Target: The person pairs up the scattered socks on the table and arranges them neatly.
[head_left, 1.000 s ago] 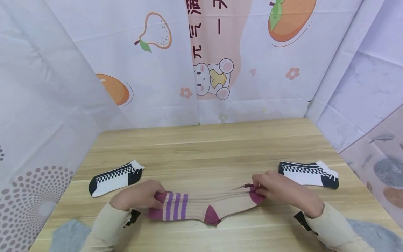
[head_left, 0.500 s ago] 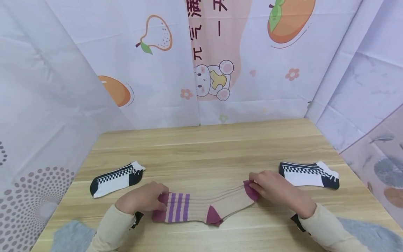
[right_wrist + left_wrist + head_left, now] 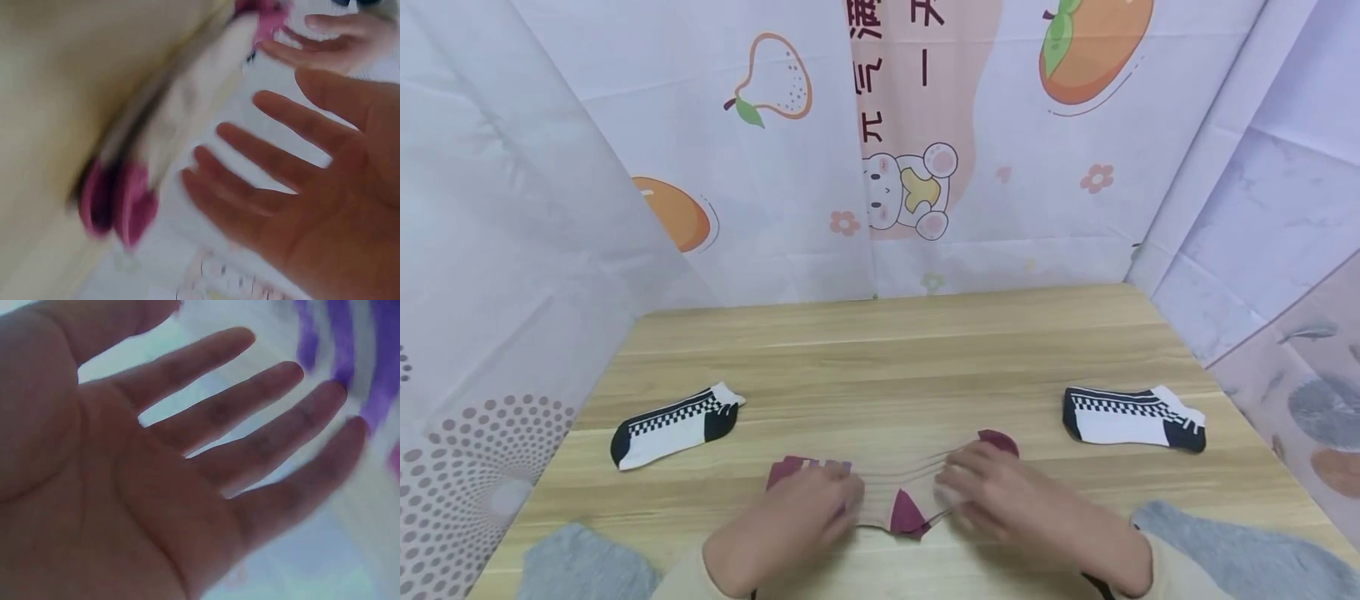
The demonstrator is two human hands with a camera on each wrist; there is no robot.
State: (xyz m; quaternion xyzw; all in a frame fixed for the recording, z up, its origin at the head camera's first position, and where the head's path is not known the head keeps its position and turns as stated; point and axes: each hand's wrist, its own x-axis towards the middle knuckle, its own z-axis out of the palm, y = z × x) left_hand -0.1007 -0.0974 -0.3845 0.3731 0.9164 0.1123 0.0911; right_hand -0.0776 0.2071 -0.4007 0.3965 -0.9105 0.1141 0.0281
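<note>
A pair of cream socks [image 3: 883,487], stacked one on the other, lies flat on the table's front middle. Magenta marks the heels, toes and cuffs, and purple stripes cross the cuff end. My left hand [image 3: 793,508], blurred, is over the striped end and hides much of it. In the left wrist view its fingers [image 3: 225,412] are spread and straight, the purple stripes just past the tips. My right hand [image 3: 1007,504] is over the foot part beside the magenta toes [image 3: 1000,441]. The right wrist view shows its fingers [image 3: 275,162] extended and holding nothing.
A white ankle sock [image 3: 677,427] with black checks lies at the left, and a matching ankle sock [image 3: 1131,417] at the right. Grey cloth [image 3: 587,562] shows at the front left, more grey cloth [image 3: 1247,550] at the front right. Printed curtains [image 3: 775,183] enclose the wooden table [image 3: 880,367].
Both hands have let go of the sock ends and moved inward over the socks. The toe ends, spread apart earlier, came together and now lie on the table.
</note>
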